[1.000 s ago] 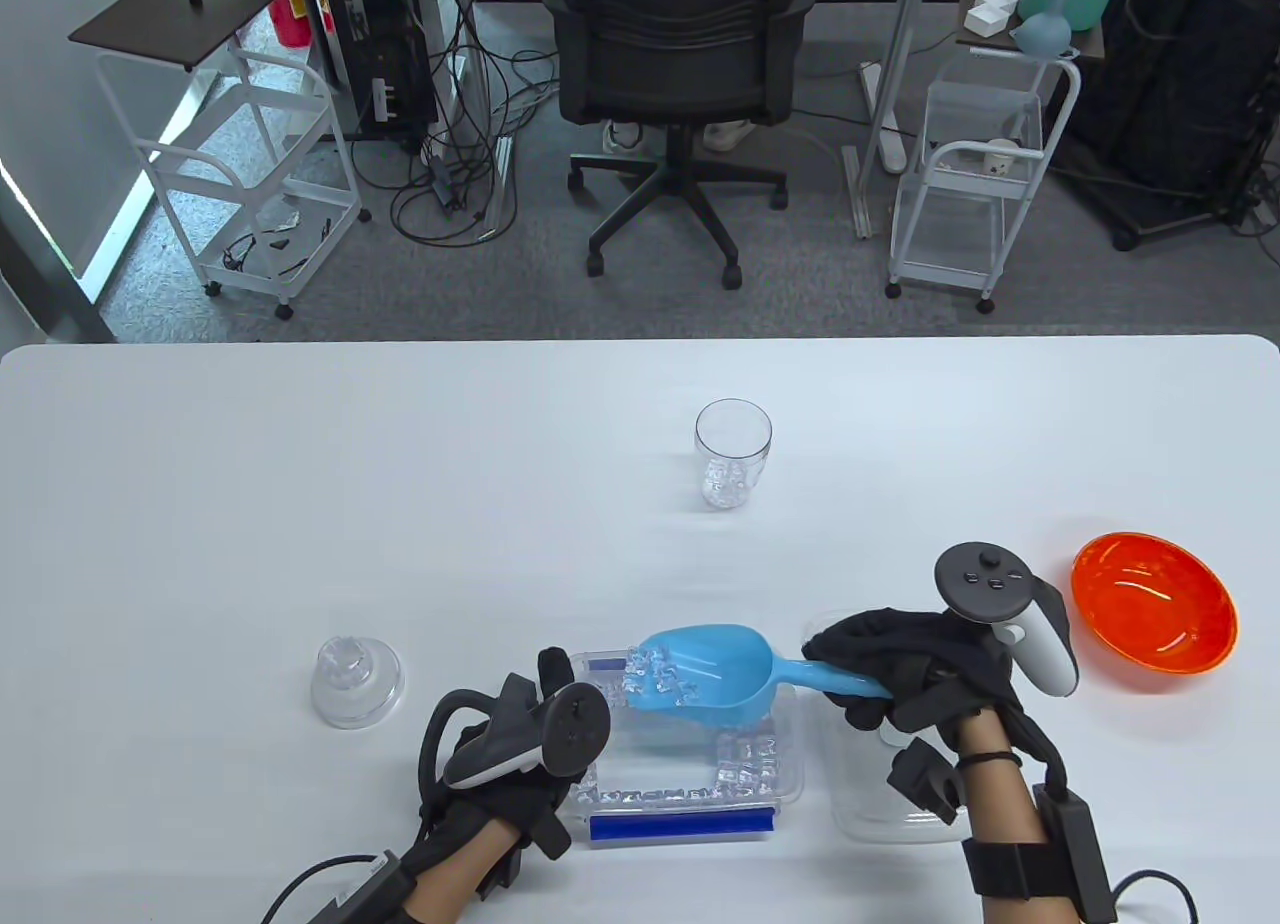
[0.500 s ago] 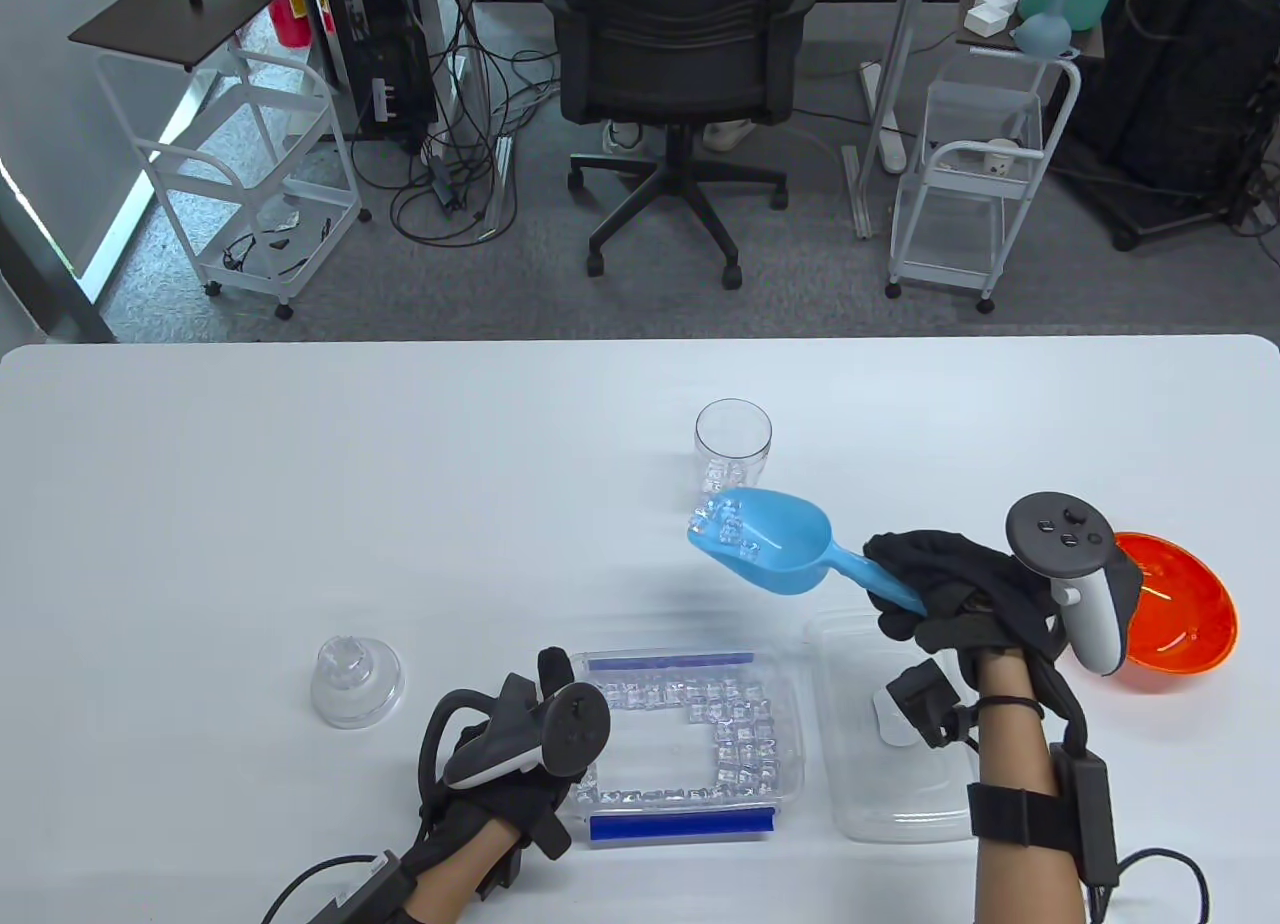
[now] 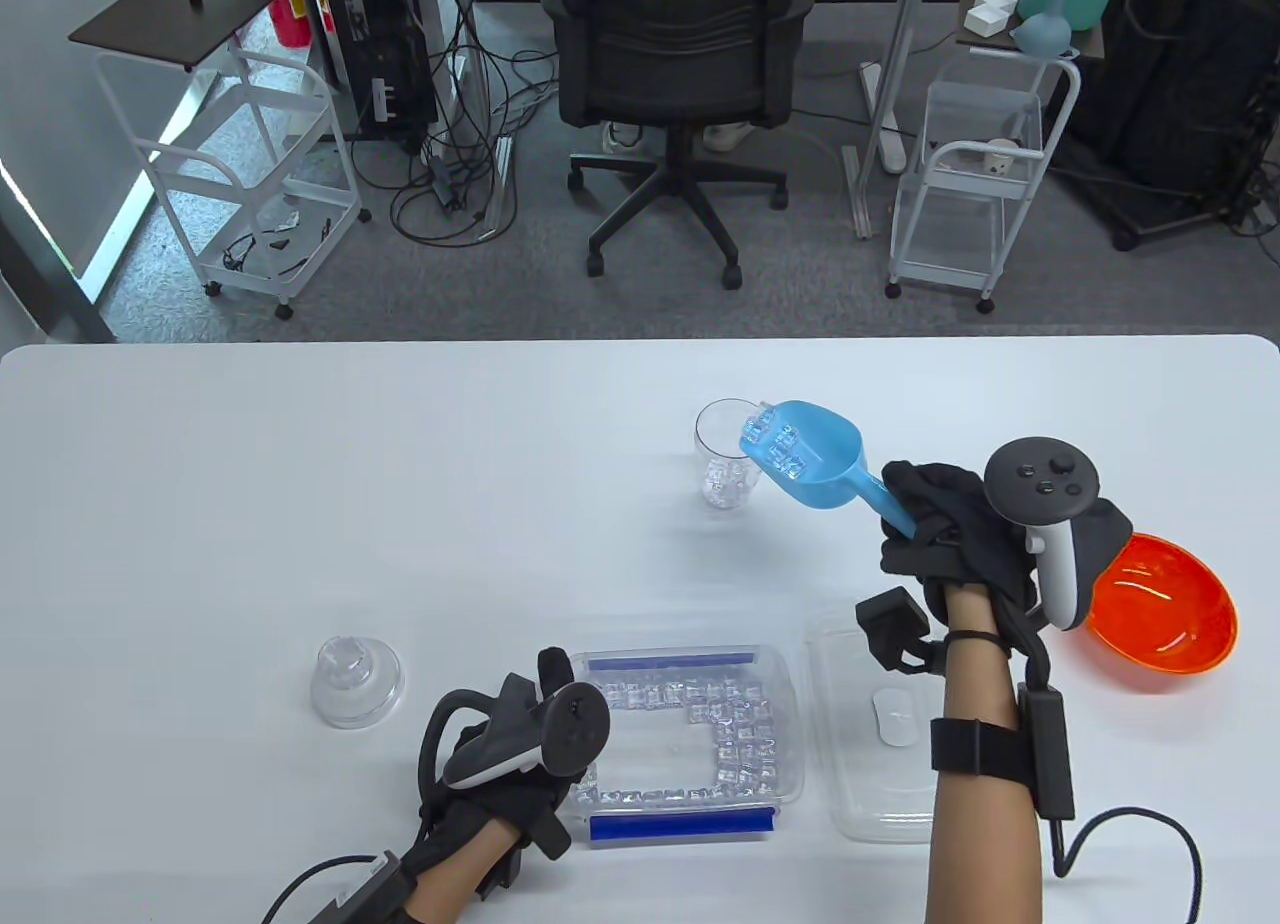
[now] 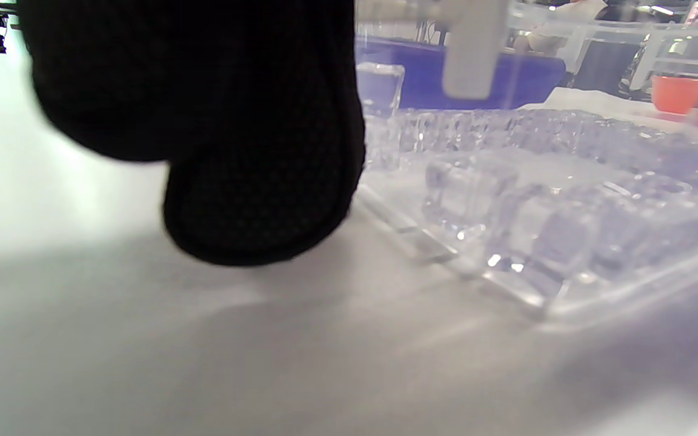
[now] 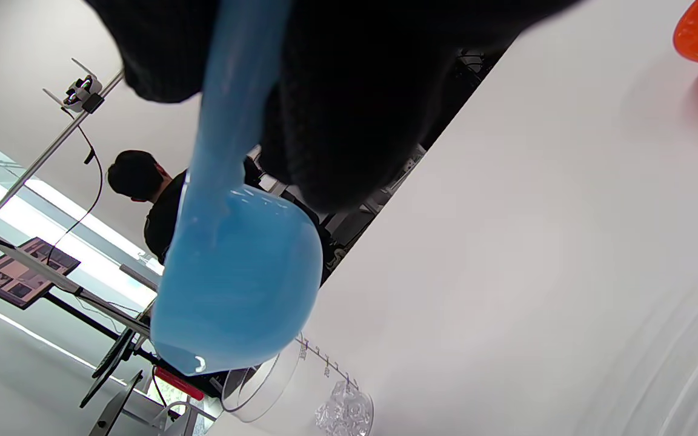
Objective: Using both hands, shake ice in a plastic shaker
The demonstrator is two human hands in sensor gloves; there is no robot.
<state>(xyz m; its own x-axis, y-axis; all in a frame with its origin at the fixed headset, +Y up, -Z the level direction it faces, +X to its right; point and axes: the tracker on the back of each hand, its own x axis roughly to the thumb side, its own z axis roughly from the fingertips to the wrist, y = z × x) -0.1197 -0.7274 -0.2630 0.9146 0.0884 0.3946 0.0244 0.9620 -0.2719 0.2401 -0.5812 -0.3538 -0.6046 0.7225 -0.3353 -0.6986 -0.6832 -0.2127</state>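
The clear plastic shaker cup (image 3: pixel 733 454) stands upright mid-table with some ice at its bottom. My right hand (image 3: pixel 905 509) grips the handle of a blue scoop (image 3: pixel 812 456) loaded with ice cubes; the scoop's mouth is tilted over the cup's right rim. The right wrist view has the scoop (image 5: pixel 234 272) from below, above the cup (image 5: pixel 300 387). My left hand (image 3: pixel 553 676) rests against the left wall of the clear ice tray (image 3: pixel 790 754), fingers (image 4: pixel 252 181) hanging straight to the table beside it. The domed shaker lid (image 3: pixel 355 679) sits apart at the left.
The tray's clear lid (image 3: pixel 880 764) lies just right of the tray, under my right forearm. An orange bowl (image 3: pixel 1165 609) sits at the right, close to my right wrist. Ice cubes line the tray's far, right and near sides.
My right hand lifted the loaded scoop out of the tray and carried it away from me to the cup's rim. The left hand stayed put.
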